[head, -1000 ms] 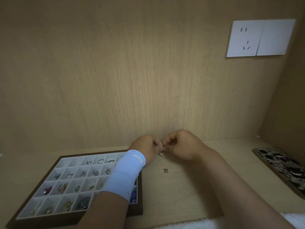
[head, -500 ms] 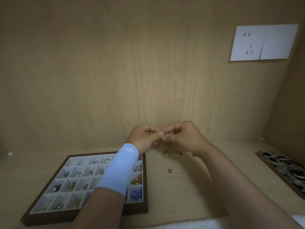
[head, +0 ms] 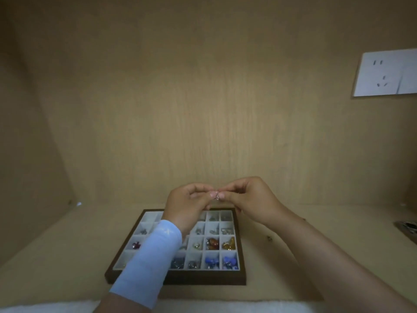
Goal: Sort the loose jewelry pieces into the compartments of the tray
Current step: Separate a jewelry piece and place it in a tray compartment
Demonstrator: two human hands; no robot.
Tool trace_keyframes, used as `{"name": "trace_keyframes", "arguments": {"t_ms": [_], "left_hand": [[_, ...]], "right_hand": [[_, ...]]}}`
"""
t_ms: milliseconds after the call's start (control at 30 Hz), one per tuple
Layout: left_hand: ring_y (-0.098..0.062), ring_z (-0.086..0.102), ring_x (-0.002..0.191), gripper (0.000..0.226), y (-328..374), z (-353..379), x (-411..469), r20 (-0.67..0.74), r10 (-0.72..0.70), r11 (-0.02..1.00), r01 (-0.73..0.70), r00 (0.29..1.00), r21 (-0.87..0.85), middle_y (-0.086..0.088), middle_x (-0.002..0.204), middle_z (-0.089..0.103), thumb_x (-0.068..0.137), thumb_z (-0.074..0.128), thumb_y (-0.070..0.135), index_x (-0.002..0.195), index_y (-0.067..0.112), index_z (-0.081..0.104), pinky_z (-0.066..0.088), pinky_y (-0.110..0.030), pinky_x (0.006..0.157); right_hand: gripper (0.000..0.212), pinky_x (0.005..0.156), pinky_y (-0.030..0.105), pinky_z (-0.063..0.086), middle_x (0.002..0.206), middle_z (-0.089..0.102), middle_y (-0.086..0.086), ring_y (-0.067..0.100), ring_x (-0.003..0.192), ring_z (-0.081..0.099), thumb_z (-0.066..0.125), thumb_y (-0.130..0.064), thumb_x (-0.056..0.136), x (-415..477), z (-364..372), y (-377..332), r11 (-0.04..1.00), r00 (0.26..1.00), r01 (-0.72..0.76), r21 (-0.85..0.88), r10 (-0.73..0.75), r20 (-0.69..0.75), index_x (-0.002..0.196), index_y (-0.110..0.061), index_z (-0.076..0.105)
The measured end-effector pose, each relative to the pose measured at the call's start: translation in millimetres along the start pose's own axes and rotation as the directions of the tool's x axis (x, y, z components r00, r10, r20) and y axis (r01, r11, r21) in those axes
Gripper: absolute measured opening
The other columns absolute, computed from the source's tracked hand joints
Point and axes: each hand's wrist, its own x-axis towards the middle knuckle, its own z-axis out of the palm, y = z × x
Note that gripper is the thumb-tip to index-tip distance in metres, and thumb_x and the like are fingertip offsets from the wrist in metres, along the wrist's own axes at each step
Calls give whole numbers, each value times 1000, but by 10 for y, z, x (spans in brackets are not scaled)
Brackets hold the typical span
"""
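A dark-framed tray [head: 176, 280] with white compartments lies on the wooden surface in front of me; many cells hold small pieces, among them amber, blue and dark red ones. Above its far edge my left hand [head: 188, 203] and my right hand [head: 250, 199] meet fingertip to fingertip, both pinching one small silver jewelry piece [head: 217, 195] between them. A light blue sleeve on my left forearm covers part of the tray. One tiny loose piece [head: 269, 238] lies on the surface to the right of the tray.
The work surface sits inside a wooden alcove with a back wall and side walls. A white wall socket [head: 385, 74] is on the back wall at upper right. A patterned dark tray [head: 407, 229] shows at the right edge. White cloth runs along the near edge.
Both hands rose from the surface with a small silver piece and now hold it over the tray's far edge. The view swung left, bringing the tray under my hands.
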Motion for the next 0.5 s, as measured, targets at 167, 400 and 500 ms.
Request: {"name": "trace_keyframes", "arguments": {"t_ms": [167, 400, 500], "left_hand": [[-9, 73, 81, 11, -96, -353, -231, -33, 93, 990, -95, 995, -104, 2, 86, 77, 83, 74, 10, 89, 19, 74, 55, -18, 69], [-8, 73, 88, 15, -169, -505, -140, -43, 217, 959, -221, 975, -176, 5, 89, 77, 83, 76, 12, 93, 24, 75, 53, -14, 74], [2, 66, 98, 20, -264, -614, -23, -61, 272, 961, -267, 960, 74, 17, 98, 74, 90, 68, 20, 103, 35, 72, 51, -21, 89]], "right_hand": [[14, 47, 18, 46, 81, 78, 2, 5, 49, 57, 76, -31, 86, -88, 392, -124, 982, 990, -139, 132, 135, 39, 86, -18, 81], [23, 42, 16, 40, 62, 70, -6, 4, 44, 50, 71, -35, 90, -169, 664, -297, 934, 966, -249, 257, 259, -6, 81, -16, 79], [24, 41, 14, 39, 53, 65, -9, 1, 39, 48, 68, -34, 93, -83, 709, -337, 976, 979, -197, 91, 201, -43, 78, -16, 76]]}}
